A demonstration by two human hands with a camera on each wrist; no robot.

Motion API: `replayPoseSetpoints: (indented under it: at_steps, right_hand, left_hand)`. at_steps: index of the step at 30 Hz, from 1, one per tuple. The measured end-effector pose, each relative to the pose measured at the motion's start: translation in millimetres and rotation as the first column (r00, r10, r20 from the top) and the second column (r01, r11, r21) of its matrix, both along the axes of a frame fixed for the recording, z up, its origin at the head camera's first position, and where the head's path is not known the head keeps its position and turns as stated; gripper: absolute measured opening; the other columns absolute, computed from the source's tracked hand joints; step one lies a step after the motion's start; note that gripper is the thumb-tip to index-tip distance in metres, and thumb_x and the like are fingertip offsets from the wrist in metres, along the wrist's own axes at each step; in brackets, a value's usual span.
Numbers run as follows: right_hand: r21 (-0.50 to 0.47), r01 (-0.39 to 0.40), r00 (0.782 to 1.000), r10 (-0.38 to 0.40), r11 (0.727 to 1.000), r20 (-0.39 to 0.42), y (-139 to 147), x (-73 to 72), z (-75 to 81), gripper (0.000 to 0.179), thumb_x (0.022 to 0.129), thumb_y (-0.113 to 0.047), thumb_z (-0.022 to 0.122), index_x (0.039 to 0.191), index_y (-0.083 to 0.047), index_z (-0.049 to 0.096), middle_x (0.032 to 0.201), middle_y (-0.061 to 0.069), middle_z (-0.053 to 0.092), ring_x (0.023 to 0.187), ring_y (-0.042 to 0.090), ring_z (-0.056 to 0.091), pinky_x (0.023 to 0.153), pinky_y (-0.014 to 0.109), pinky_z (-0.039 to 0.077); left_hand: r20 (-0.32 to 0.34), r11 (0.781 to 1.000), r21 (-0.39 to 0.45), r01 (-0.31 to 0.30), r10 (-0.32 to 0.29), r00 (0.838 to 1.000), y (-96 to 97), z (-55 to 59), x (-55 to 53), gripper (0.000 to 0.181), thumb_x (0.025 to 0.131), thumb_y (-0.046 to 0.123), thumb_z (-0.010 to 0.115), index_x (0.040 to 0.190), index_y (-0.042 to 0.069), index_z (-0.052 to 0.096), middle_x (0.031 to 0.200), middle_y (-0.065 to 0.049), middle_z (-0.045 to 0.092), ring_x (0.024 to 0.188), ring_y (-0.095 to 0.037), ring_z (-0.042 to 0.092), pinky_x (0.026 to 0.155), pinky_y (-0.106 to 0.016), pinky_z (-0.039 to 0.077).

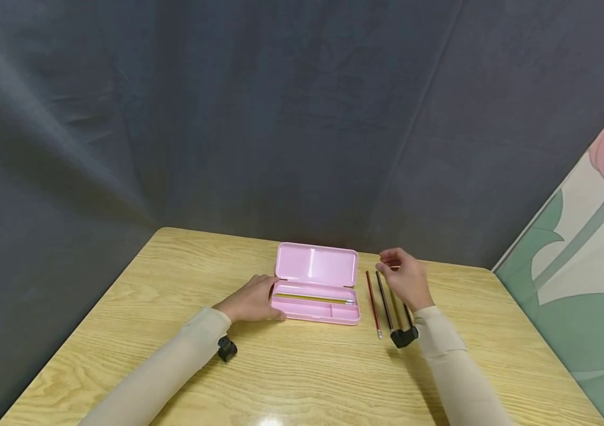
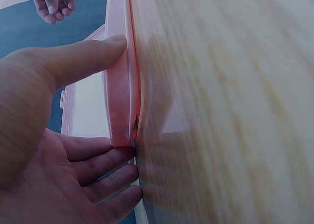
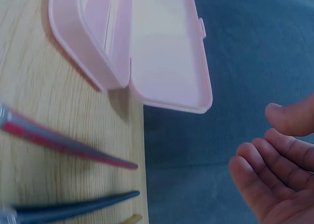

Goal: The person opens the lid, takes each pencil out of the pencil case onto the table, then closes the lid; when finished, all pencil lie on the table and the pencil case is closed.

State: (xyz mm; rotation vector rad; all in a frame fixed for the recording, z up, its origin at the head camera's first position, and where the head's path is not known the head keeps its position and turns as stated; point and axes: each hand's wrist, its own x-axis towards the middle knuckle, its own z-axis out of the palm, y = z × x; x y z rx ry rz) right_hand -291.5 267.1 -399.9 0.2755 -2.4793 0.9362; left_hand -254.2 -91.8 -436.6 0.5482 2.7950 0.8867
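Note:
An open pink pencil case (image 1: 302,307) lies on the table, its lid (image 1: 318,264) tipped back. My left hand (image 1: 254,297) holds its left end. In the left wrist view the thumb lies on the case's front wall (image 2: 120,96) and the fingers reach around the corner. A yellow pencil (image 1: 312,297) rests in the long rear compartment. My right hand (image 1: 405,281), fingers loosely bent and nothing held, hovers above several pencils right of the case. Among them are a red pencil (image 1: 373,302), a black pencil (image 1: 384,300) and a yellowish pencil (image 1: 395,307), partly covered by the hand.
The wooden table (image 1: 280,373) ends at a dark grey curtain (image 1: 302,118) just behind the case. A panel with a tulip print (image 1: 590,272) stands along the right side. Another dark pencil (image 1: 407,316) lies beneath the right wrist.

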Motion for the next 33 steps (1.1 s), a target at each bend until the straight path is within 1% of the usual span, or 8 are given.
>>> replayPoseSetpoints:
  at_steps: [3,10,16,21,23,28,31,33]
  right_hand:
    - [-0.008,-0.021,1.0,0.021,1.0,-0.003,-7.4,-1.0,0.3,0.016,0.092,-0.009,0.071,0.107,-0.003,0.07,0.098,0.014,0.074,0.091,0.028,0.072,0.083,0.044,0.061]
    - [-0.032,-0.069,0.998,0.069,0.997,-0.002,-22.5,-0.9,-1.3,0.017,0.09,-0.008,0.072,0.106,-0.001,0.07,0.097,0.014,0.073,0.091,0.028,0.071,0.083,0.046,0.061]
    - [-0.03,-0.112,0.992,0.113,0.993,0.046,-35.4,-1.3,-3.4,0.021,0.091,-0.009,0.072,0.109,-0.001,0.069,0.101,0.014,0.072,0.095,0.029,0.07,0.086,0.046,0.06]
    - [-0.034,-0.143,0.988,0.145,0.989,0.045,-49.3,-1.3,-2.4,0.022,0.089,-0.008,0.074,0.109,-0.001,0.07,0.098,0.013,0.072,0.093,0.027,0.07,0.085,0.044,0.06]
    - [-0.024,-0.15,0.987,0.151,0.988,0.058,-55.2,-0.4,-2.4,0.022,0.089,-0.01,0.074,0.109,-0.003,0.07,0.098,0.01,0.072,0.092,0.025,0.07,0.084,0.042,0.06]
    - [-0.003,-0.192,0.979,0.192,0.981,0.073,-68.4,0.4,-7.2,0.021,0.087,-0.008,0.076,0.107,-0.005,0.07,0.096,0.009,0.072,0.087,0.021,0.07,0.082,0.038,0.061]
    - [-0.008,-0.232,0.971,0.232,0.973,0.065,-75.9,0.3,-11.4,0.021,0.085,-0.005,0.076,0.105,-0.003,0.07,0.094,0.01,0.072,0.085,0.021,0.07,0.081,0.039,0.061]
    - [0.002,-0.243,0.968,0.243,0.97,0.068,-80.1,-0.4,-14.8,0.02,0.084,-0.004,0.077,0.104,-0.003,0.071,0.093,0.009,0.072,0.084,0.02,0.07,0.08,0.038,0.061]
  left_hand:
    - [-0.005,1.0,0.002,0.001,-0.001,1.0,-0.1,-0.3,-0.6,0.096,0.08,0.044,0.084,0.154,0.003,0.039,0.157,-0.015,0.044,0.148,-0.032,0.037,0.12,-0.05,0.036]
    - [-0.018,1.0,0.019,0.008,-0.007,1.0,1.8,-4.2,-2.3,0.093,0.078,0.041,0.086,0.152,0.002,0.042,0.15,-0.014,0.051,0.141,-0.03,0.043,0.117,-0.047,0.039]
    - [-0.024,0.999,0.036,0.013,-0.012,1.0,2.6,-2.8,-1.9,0.091,0.078,0.039,0.086,0.15,0.002,0.044,0.147,-0.014,0.053,0.137,-0.029,0.045,0.115,-0.047,0.041]
    - [-0.038,0.999,0.038,0.015,-0.013,0.999,3.7,-3.0,-2.5,0.09,0.077,0.038,0.087,0.148,0.002,0.046,0.142,-0.013,0.056,0.133,-0.029,0.047,0.113,-0.046,0.042]
    - [-0.043,0.999,0.041,0.017,-0.015,0.999,4.1,-3.2,-2.8,0.088,0.076,0.037,0.087,0.147,0.002,0.048,0.141,-0.013,0.057,0.132,-0.029,0.048,0.113,-0.046,0.042]
    - [-0.051,0.999,0.037,0.023,-0.021,0.998,4.7,-4.6,-3.2,0.086,0.076,0.036,0.088,0.146,0.003,0.049,0.138,-0.012,0.059,0.131,-0.028,0.049,0.112,-0.045,0.043]
    - [-0.056,0.999,0.033,0.026,-0.024,0.998,4.6,-5.2,-3.6,0.086,0.076,0.037,0.088,0.145,0.003,0.05,0.138,-0.012,0.059,0.129,-0.028,0.05,0.111,-0.045,0.043]
    - [-0.06,0.999,0.036,0.027,-0.025,0.998,4.6,-5.7,-3.9,0.086,0.075,0.037,0.088,0.145,0.003,0.05,0.137,-0.012,0.06,0.129,-0.028,0.05,0.111,-0.045,0.043]
